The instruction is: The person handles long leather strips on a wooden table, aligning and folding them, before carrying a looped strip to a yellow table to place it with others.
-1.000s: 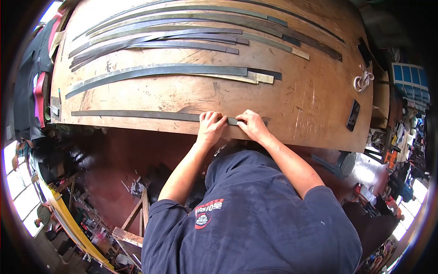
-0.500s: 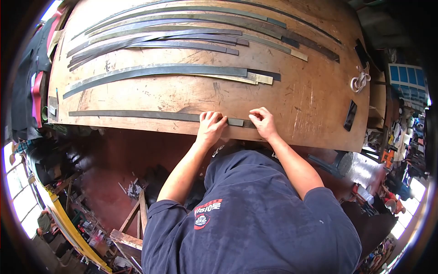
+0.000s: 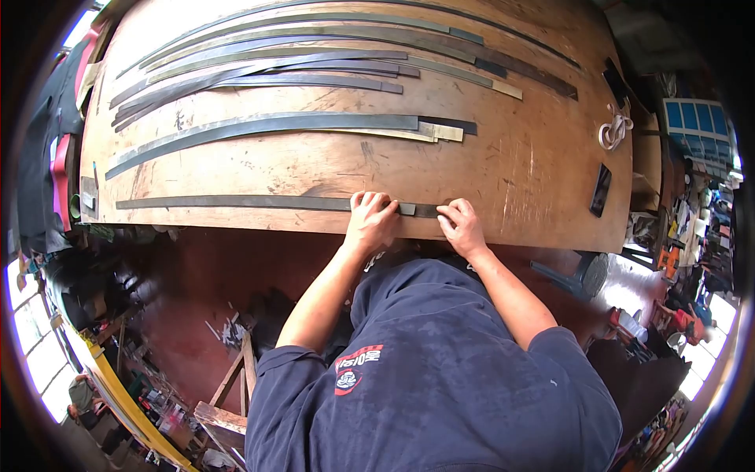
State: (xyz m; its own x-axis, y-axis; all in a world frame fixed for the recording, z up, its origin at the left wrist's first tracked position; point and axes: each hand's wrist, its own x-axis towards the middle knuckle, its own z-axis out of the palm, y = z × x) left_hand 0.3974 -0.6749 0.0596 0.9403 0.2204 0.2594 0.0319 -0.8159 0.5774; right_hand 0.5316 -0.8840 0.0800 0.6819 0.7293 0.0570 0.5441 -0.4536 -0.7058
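A long dark strip (image 3: 236,202) lies along the near edge of the wooden table. My left hand (image 3: 373,223) rests on it near its right part, fingers curled and pressed together over the strip. Just right of that hand, a short lighter grey piece (image 3: 406,209) shows on top of the strip. My right hand (image 3: 462,225) is at the strip's right end, thumb and fingers pinched on the end, which they partly hide.
Further back on the wooden table (image 3: 519,173) lie several long dark and tan strips (image 3: 275,121). Near its right edge are a black phone-like object (image 3: 601,190) and a white looped band (image 3: 615,128). A stool (image 3: 591,274) stands below right.
My right hand has moved slightly right and down and now touches the strip's end. My left hand has shifted slightly right along the strip. The view has turned a little.
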